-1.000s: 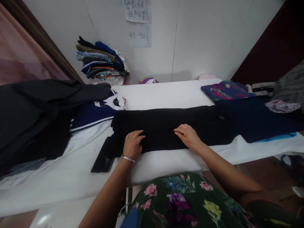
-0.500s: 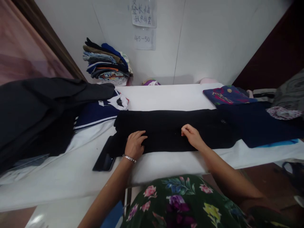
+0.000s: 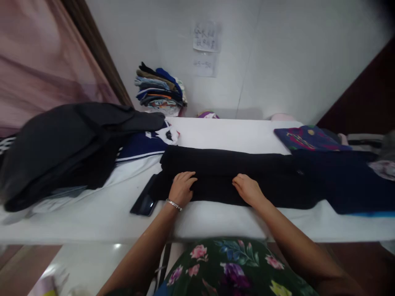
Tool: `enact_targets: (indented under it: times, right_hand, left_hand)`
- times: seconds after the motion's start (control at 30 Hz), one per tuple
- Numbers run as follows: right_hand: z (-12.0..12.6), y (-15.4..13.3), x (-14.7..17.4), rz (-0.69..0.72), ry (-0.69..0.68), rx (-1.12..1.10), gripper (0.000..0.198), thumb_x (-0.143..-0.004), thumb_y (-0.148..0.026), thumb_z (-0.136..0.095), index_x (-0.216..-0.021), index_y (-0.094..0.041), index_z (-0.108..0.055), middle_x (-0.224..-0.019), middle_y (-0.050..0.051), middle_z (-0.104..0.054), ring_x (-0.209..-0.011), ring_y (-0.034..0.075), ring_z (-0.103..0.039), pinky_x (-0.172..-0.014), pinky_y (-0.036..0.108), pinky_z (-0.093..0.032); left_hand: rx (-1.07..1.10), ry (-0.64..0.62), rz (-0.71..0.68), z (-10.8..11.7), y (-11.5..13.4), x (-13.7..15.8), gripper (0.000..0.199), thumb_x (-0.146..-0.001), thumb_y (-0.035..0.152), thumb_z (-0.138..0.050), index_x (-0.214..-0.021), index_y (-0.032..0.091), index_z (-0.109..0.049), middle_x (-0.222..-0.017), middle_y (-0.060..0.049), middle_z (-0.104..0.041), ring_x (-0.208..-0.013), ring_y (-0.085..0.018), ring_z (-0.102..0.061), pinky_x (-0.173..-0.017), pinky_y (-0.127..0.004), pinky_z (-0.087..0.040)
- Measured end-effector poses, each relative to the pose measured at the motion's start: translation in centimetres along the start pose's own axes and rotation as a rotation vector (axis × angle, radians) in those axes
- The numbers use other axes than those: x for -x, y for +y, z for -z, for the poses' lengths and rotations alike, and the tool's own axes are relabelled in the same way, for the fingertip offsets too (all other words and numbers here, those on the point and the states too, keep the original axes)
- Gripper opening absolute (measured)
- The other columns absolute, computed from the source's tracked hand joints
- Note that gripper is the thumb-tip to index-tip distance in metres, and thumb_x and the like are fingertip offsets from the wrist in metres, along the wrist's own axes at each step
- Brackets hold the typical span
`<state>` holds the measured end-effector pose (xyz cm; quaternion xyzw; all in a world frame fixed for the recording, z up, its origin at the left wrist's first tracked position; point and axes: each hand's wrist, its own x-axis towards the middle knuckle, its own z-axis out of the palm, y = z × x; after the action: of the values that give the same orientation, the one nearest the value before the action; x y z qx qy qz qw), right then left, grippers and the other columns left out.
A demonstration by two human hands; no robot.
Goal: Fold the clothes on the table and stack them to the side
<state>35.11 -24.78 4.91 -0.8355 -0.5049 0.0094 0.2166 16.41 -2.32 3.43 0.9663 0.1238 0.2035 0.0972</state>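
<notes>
A long black garment lies flat across the white-covered table, with a crease running lengthwise between my hands. My left hand, with a bracelet at the wrist, rests on its left part, fingers stretched out over the cloth. On the middle of the garment, my right hand has its fingers curled together, pinching the cloth at the crease. Below the garment's left end a dark phone lies on the table.
A dark grey garment heap and a navy garment with white trim lie to the left. Folded clothes are stacked against the wall. On the right are navy cloth and a patterned blue garment.
The view has shifted, so the whole table sits differently in it. My right hand has moved slightly left along the black garment, and its fingers now press on the crease. My left hand stays put.
</notes>
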Motion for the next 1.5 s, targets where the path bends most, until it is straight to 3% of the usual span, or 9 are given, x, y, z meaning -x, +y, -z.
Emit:
enact_targets:
  times: [0.17, 0.37, 0.5, 0.67, 0.8, 0.93, 1.17, 1.33, 1.5]
  right_hand:
    - [0.5, 1.7, 0.8, -0.077, 0.106, -0.256, 0.027, -0.094, -0.038, -0.037, -0.083, -0.022, -0.055, -0.077, 0.002, -0.061, -0.071, 0.016, -0.058, -0.064, 0.027, -0.045]
    - [0.1, 3.7, 2.4, 0.185, 0.019, -0.005, 0.027, -0.091, -0.041, -0.045, -0.092, -0.023, -0.066, -0.110, 0.008, -0.063, -0.102, 0.025, -0.058, -0.089, 0.042, -0.044]
    - [-0.8, 4.0, 3.2, 0.202, 0.055, 0.001, 0.028, -0.091, -0.040, -0.044, -0.097, -0.024, -0.067, -0.115, 0.008, -0.063, -0.105, 0.026, -0.058, -0.092, 0.047, -0.046]
    - [0.5, 4.4, 2.8, 0.212, 0.131, -0.124, 0.024, -0.089, -0.039, -0.046, -0.091, -0.029, -0.067, -0.114, 0.006, -0.065, -0.111, 0.028, -0.057, -0.094, 0.049, -0.047]
    - [3.0, 6.3, -0.2, 0.185, 0.231, -0.103, 0.027, -0.088, -0.041, -0.044, -0.097, -0.027, -0.066, -0.118, 0.007, -0.063, -0.117, 0.027, -0.053, -0.102, 0.047, -0.042]
    - [4.1, 10.4, -5.0, 0.090, 0.208, 0.066, 0.041, -0.088, -0.045, -0.039, -0.113, -0.020, -0.061, -0.126, 0.012, -0.058, -0.120, 0.026, -0.050, -0.104, 0.044, -0.039]
    - [2.4, 16.5, -7.5, -0.202, -0.137, 0.298, 0.058, -0.082, -0.058, -0.045, -0.123, -0.018, -0.056, -0.128, 0.013, -0.057, -0.121, 0.031, -0.050, -0.098, 0.050, -0.038]
    - [0.9, 17.6, -6.3, -0.147, -0.033, 0.291, 0.053, -0.085, -0.060, -0.040, -0.110, -0.019, -0.062, -0.116, 0.011, -0.064, -0.109, 0.028, -0.057, -0.094, 0.044, -0.040]
    - [1.0, 17.4, -6.8, -0.054, 0.024, 0.337, 0.048, -0.086, -0.059, -0.039, -0.094, -0.018, -0.064, -0.098, 0.010, -0.068, -0.093, 0.026, -0.062, -0.082, 0.038, -0.042]
  left_hand:
    - [-0.048, 0.030, 0.109, 0.9, 0.1, 1.3, 0.058, -0.057, 0.002, -0.051, -0.110, 0.022, -0.065, -0.127, -0.005, -0.060, -0.121, -0.024, -0.049, -0.108, -0.048, -0.028]
    - [-0.053, 0.044, 0.182, 1.5, -0.2, 2.7, 0.052, -0.064, 0.000, -0.049, -0.107, 0.023, -0.066, -0.126, -0.005, -0.061, -0.121, -0.023, -0.050, -0.105, -0.047, -0.033]
    - [-0.049, 0.045, 0.213, 1.5, -0.4, 3.3, 0.050, -0.068, -0.002, -0.045, -0.104, 0.024, -0.068, -0.124, -0.004, -0.062, -0.120, -0.021, -0.051, -0.094, -0.042, -0.044]
    - [0.090, -0.027, 0.239, 3.1, -1.0, 3.0, 0.049, -0.062, 0.001, -0.050, -0.101, 0.024, -0.069, -0.122, -0.002, -0.063, -0.118, -0.021, -0.052, -0.098, -0.038, -0.045]
    - [0.265, -0.075, 0.297, 5.9, -2.0, 0.6, 0.035, -0.073, 0.018, -0.055, -0.105, 0.023, -0.068, -0.114, -0.001, -0.067, -0.105, -0.018, -0.061, -0.094, -0.031, -0.048]
    - [0.131, 0.040, 0.332, 6.8, -3.6, -4.3, 0.028, -0.083, 0.029, -0.050, -0.103, 0.021, -0.067, -0.112, -0.003, -0.068, -0.104, -0.018, -0.061, -0.096, -0.031, -0.045]
    - [-0.200, -0.206, 0.368, 3.4, -8.4, -11.4, 0.039, -0.088, 0.039, -0.048, -0.121, 0.020, -0.058, -0.136, -0.009, -0.051, -0.126, -0.023, -0.044, -0.104, -0.039, -0.035]
    - [-0.220, -0.348, 0.345, 1.4, -11.3, -12.6, 0.046, -0.079, 0.047, -0.059, -0.120, 0.026, -0.057, -0.134, -0.008, -0.053, -0.128, -0.028, -0.039, -0.105, -0.052, -0.027]
    - [-0.277, -0.377, 0.274, 0.6, -11.5, -13.6, 0.030, -0.081, 0.043, -0.058, -0.100, 0.022, -0.066, -0.115, -0.009, -0.063, -0.116, -0.026, -0.049, -0.105, -0.048, -0.022]
